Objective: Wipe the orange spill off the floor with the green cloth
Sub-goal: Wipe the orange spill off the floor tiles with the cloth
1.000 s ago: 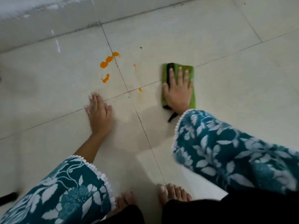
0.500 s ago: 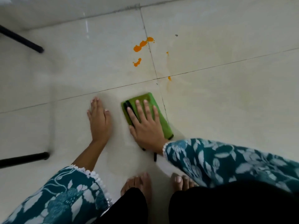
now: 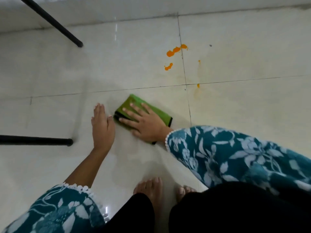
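Observation:
The folded green cloth (image 3: 133,102) with a black edge lies flat on the pale tiled floor. My right hand (image 3: 144,121) presses down on it with fingers spread, covering much of it. My left hand (image 3: 101,126) rests flat on the floor just left of the cloth, its thumb almost touching the cloth's corner. The orange spill (image 3: 175,50) sits farther away, up and to the right, as a few blobs beside a tile joint, with a smaller blob (image 3: 168,66) below it and two tiny drops (image 3: 198,85) with a faint smear on the right tile.
Two black furniture legs stand on the left: one slanting (image 3: 55,24) at the top, one (image 3: 37,142) level with my left hand. A wall skirting (image 3: 235,9) runs along the top. My bare feet (image 3: 151,187) are at the bottom centre.
My right hand has slid the cloth from the right of the tile joint leftward and nearer to me, ending beside my left hand. The view has shifted, bringing the black legs in.

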